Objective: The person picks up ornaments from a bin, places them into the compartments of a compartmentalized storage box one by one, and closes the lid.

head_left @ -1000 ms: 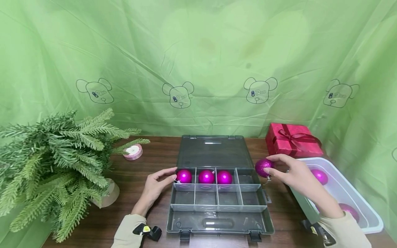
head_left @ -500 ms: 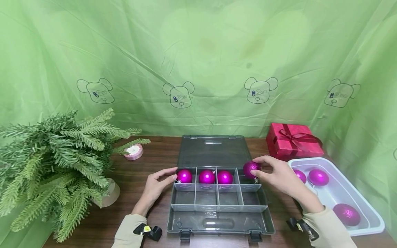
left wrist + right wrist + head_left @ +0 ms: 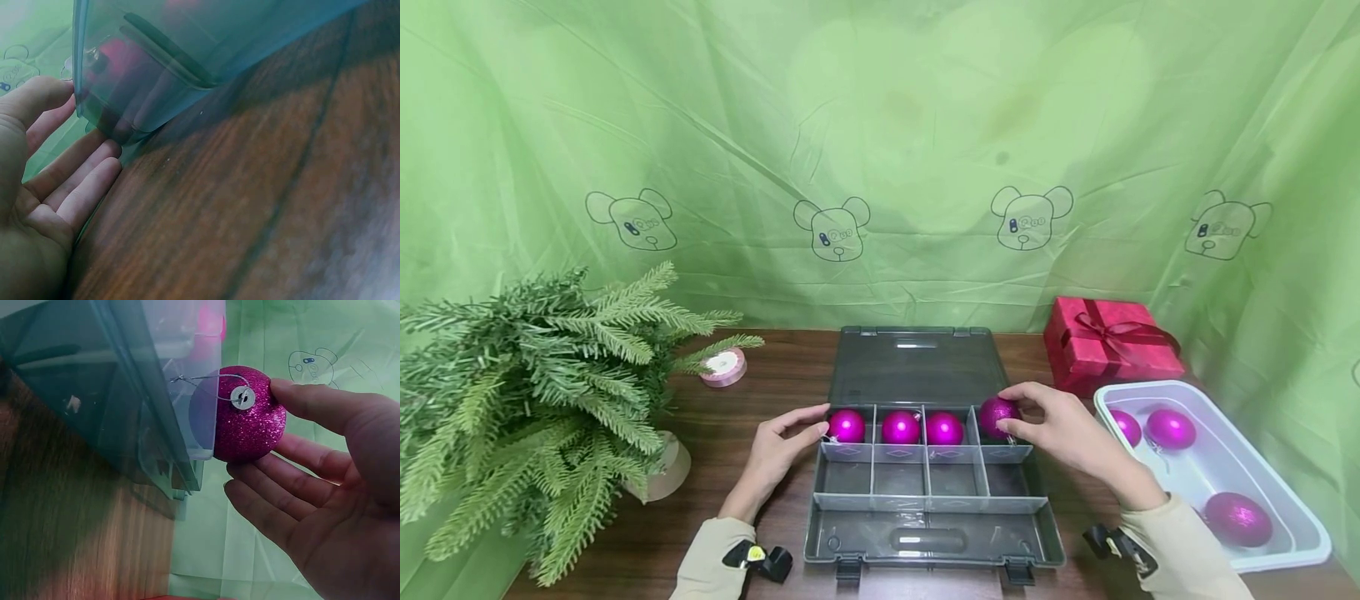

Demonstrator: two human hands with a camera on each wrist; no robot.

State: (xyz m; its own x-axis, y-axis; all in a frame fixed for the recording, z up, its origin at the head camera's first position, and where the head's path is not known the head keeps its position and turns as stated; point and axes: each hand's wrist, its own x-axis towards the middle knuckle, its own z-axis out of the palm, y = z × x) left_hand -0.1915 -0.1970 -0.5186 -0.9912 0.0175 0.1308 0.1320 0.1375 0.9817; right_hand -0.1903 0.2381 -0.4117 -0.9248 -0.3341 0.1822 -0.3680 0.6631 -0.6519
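Observation:
My right hand (image 3: 1063,428) holds a glittery magenta Christmas bauble (image 3: 998,416) between thumb and fingers, partly down in the back right compartment of a clear grey divided box (image 3: 934,533). In the right wrist view, the bauble's silver cap and string loop (image 3: 242,397) face the camera, and its lower part shows through the divider wall. Three shiny magenta baubles (image 3: 900,427) sit in the other back-row compartments, one in each. At the box's left side, my left hand (image 3: 777,443) touches the outer wall and rim with its thumb and fairly straight fingers (image 3: 90,187).
A white tray (image 3: 1247,467) on the right holds several magenta baubles. Behind it stands a red gift box (image 3: 1108,342) with a ribbon bow. The box's lid (image 3: 919,367) lies back, open. On the left are an artificial fir tree (image 3: 550,400) and a pink ribbon roll (image 3: 724,367).
My right hand has moved left with the glitter bauble, from beside the box into its back right compartment, uncovering more of the tray. The left hand has stayed in place.

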